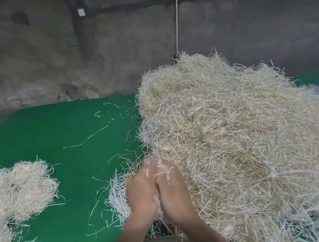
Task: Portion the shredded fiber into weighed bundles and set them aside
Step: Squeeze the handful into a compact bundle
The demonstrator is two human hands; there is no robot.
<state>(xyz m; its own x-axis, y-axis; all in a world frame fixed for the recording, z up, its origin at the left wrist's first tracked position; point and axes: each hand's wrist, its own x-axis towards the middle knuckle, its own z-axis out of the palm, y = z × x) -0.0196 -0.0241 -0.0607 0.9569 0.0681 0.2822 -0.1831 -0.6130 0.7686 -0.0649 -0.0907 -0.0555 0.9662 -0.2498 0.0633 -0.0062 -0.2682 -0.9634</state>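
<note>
As left hand (143, 190) and right hand (173, 191) press strands (160, 165) between flat palms, the fiber heap (232, 140) lies tangled.

Green table (59, 127) under fiber heap (232, 140) (bundles (14, 195) left)

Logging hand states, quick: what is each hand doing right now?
Left hand: open, fingers straight, pressing a wad of shredded fiber.
Right hand: open, pressing the same wad from the other side.

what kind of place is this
Probably a small fiber workshop: a big heap of shredded fiber on a green table, smaller bundles set aside, against a bare concrete wall.
</note>
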